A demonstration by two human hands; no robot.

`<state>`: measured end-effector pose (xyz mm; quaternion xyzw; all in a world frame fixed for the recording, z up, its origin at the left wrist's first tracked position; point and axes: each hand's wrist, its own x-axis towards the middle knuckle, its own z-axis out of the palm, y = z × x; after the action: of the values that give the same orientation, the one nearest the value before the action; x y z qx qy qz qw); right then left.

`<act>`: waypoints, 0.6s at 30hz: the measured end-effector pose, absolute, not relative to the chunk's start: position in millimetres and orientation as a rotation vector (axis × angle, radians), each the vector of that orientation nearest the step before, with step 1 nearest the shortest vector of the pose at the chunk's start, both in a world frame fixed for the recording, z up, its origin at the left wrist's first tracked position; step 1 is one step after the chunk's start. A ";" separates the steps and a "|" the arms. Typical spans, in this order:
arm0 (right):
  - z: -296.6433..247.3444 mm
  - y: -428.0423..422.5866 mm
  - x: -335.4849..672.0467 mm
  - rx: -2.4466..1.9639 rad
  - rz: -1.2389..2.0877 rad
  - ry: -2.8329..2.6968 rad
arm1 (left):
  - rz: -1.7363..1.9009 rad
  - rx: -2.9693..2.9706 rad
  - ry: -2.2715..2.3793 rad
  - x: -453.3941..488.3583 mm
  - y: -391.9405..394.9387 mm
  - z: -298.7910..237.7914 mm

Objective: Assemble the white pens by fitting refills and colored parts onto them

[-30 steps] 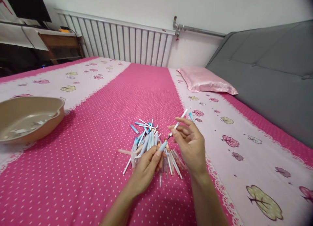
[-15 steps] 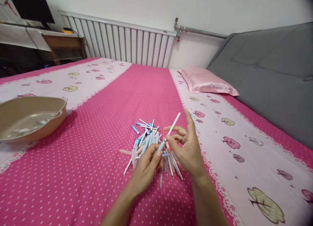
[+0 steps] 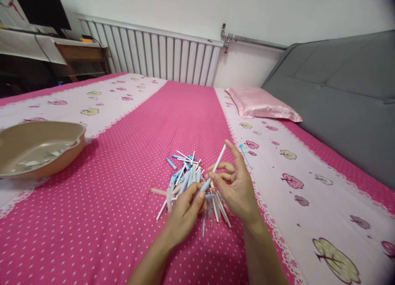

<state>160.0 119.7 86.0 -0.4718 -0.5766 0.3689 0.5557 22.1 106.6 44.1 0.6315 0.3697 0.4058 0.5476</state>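
A heap of white and light-blue pens and pen parts (image 3: 188, 176) lies on the pink dotted bedspread (image 3: 123, 186). My left hand (image 3: 185, 213) pinches a light-blue cap (image 3: 205, 185) between thumb and fingers. My right hand (image 3: 237, 188) holds a thin white pen refill (image 3: 219, 158), whose lower end meets the cap; the forefinger sticks out straight. Both hands hover just over the near side of the heap. One blue-tipped piece (image 3: 246, 155) lies alone to the right of the heap.
A tan oval basin (image 3: 40, 147) with a few small pieces inside sits on the bed at the left. A pink pillow (image 3: 262, 104) lies at the back right against a grey padded headboard (image 3: 336, 91). A white radiator (image 3: 154, 52) lines the far wall.
My right hand has come down and left, bringing the white refill from apart to meeting the blue cap in my left hand. The left hand has hardly moved.
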 end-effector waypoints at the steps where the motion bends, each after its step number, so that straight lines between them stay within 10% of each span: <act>1: 85.7 120.2 160.3 -1.114 0.864 -1.361 | 0.961 1.491 0.874 22.1 106.5 44.4; 18: 86.0 119.8 158.0 -1.121 0.871 -1.593 | 0.992 1.395 0.845 22.5 105.6 49.8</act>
<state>158.0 119.8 86.0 -0.4601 -0.6537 0.3574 0.4830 22.5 105.6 49.8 0.5964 0.3611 0.4241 0.5779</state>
